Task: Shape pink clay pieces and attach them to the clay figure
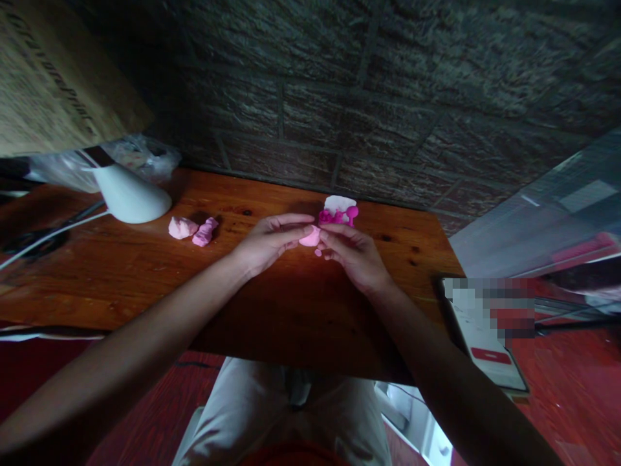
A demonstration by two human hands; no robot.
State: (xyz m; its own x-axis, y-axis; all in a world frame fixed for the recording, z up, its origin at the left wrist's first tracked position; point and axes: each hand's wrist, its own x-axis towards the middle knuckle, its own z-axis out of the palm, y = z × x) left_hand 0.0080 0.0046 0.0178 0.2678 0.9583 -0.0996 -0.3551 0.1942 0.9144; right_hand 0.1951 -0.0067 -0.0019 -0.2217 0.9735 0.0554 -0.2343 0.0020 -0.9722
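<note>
Between the fingertips of both hands is a small light-pink piece of modelling clay (310, 237), held above the wooden table. My left hand (268, 243) pinches its left side with thumb and forefinger. On the other side, my right hand (353, 251) grips it with the thumb and fingers bent. A small pink bit (318, 253) shows just below the clay, close to my right fingers. Behind my hands lie bright-pink shaped pieces (338, 217) on a white sheet (340, 203). Two lumps sit to the left, one pale pink (182, 228) and one deeper pink (206, 232).
A white lamp-like cone (133, 193) with a cord stands at the left of the wooden table (160, 285), below a brown printed paper (63, 84). Plastic bags lie behind it. A dark brick wall (310, 97) backs the table. A tablet-like screen (485, 343) is at the right edge.
</note>
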